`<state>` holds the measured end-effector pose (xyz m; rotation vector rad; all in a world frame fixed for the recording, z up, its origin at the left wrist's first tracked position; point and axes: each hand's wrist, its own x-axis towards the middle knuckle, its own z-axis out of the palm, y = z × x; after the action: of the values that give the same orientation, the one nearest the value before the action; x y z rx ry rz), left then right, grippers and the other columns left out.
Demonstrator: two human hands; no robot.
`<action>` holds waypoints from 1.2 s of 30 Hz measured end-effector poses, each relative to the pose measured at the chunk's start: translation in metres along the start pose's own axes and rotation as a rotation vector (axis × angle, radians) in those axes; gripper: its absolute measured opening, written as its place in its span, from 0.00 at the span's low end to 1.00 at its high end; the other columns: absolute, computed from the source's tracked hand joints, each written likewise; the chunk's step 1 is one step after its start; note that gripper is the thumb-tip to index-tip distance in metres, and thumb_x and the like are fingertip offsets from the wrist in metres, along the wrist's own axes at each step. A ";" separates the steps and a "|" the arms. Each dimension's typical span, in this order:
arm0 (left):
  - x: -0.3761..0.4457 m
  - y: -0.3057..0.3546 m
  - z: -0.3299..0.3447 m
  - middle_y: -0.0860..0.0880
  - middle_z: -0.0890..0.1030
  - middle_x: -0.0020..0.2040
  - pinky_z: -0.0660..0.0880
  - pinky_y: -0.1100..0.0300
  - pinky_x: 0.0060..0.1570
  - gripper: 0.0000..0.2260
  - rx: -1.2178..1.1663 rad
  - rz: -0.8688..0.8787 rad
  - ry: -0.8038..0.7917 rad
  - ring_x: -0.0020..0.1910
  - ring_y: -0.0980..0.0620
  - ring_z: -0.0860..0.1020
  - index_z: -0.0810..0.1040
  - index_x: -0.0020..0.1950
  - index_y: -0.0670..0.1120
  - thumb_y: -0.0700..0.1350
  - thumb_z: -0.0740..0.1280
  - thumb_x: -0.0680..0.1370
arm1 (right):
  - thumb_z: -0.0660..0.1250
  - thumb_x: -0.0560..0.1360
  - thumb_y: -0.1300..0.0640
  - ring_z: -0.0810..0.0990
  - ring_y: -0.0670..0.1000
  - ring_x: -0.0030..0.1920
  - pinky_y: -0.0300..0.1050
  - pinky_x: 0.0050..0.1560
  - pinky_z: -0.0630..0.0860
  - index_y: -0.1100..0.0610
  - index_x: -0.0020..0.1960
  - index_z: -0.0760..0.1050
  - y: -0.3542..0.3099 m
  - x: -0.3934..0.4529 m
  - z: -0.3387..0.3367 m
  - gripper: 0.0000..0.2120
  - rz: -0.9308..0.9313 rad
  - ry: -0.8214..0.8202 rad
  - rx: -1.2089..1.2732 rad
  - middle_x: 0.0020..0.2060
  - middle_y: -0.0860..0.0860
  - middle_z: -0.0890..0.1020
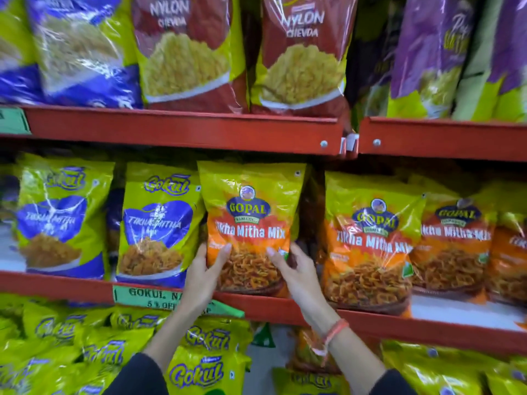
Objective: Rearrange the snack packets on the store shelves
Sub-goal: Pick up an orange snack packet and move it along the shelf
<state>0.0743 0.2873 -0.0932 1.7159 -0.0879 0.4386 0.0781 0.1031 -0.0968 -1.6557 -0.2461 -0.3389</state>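
Clasping Gopal packet [251,212] between left hand [204,276], right hand [296,273], grip pinching its lower sides

Quick count from what's visible. Top shelf: two blue packs [85,52], two red Nylon Chevda packs [188,52], two purple packs [427,49], with the edge ones cut off. Middle shelf: two Gokul Tikha Mitha packs [159,223], plus four orange Gopal packs [251,223], the last only partly in view. Bottom shelf is a heap of Gokul bags [196,372], too jumbled to count. Two hands [202,277], one green tag [159,299].
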 end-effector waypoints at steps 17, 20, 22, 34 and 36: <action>-0.089 0.043 -0.002 0.56 0.87 0.48 0.77 0.71 0.44 0.14 -0.158 0.113 -0.218 0.49 0.59 0.84 0.82 0.56 0.48 0.50 0.68 0.73 | 0.71 0.75 0.61 0.82 0.27 0.43 0.20 0.41 0.74 0.42 0.47 0.77 -0.065 -0.094 -0.066 0.13 -0.042 0.064 0.190 0.38 0.29 0.85; -0.100 0.048 0.010 0.54 0.87 0.49 0.78 0.69 0.45 0.12 -0.182 0.118 -0.261 0.49 0.59 0.84 0.83 0.55 0.47 0.48 0.68 0.74 | 0.72 0.73 0.60 0.84 0.33 0.47 0.23 0.44 0.77 0.45 0.51 0.80 -0.063 -0.106 -0.083 0.11 -0.024 0.085 0.183 0.45 0.35 0.87; -0.105 0.050 0.022 0.53 0.87 0.49 0.78 0.68 0.46 0.13 -0.203 0.120 -0.272 0.50 0.58 0.84 0.83 0.54 0.47 0.49 0.69 0.72 | 0.74 0.70 0.57 0.85 0.37 0.50 0.26 0.46 0.78 0.47 0.53 0.81 -0.061 -0.111 -0.097 0.12 -0.023 0.105 0.201 0.47 0.39 0.88; -0.107 0.099 0.194 0.57 0.86 0.50 0.78 0.65 0.53 0.10 -0.244 0.215 -0.438 0.53 0.60 0.83 0.81 0.53 0.52 0.47 0.71 0.73 | 0.72 0.73 0.57 0.86 0.37 0.50 0.31 0.49 0.80 0.47 0.55 0.80 -0.070 -0.116 -0.274 0.12 -0.069 0.217 0.059 0.48 0.41 0.88; -0.105 0.105 0.229 0.56 0.86 0.51 0.77 0.63 0.55 0.12 -0.260 0.218 -0.455 0.54 0.59 0.82 0.81 0.54 0.51 0.49 0.71 0.71 | 0.70 0.75 0.60 0.86 0.39 0.48 0.28 0.42 0.79 0.51 0.57 0.81 -0.064 -0.110 -0.307 0.12 -0.057 0.254 0.028 0.48 0.43 0.89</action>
<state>0.0011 0.0268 -0.0599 1.5256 -0.6394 0.1768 -0.0703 -0.1906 -0.0488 -1.5627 -0.1065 -0.5808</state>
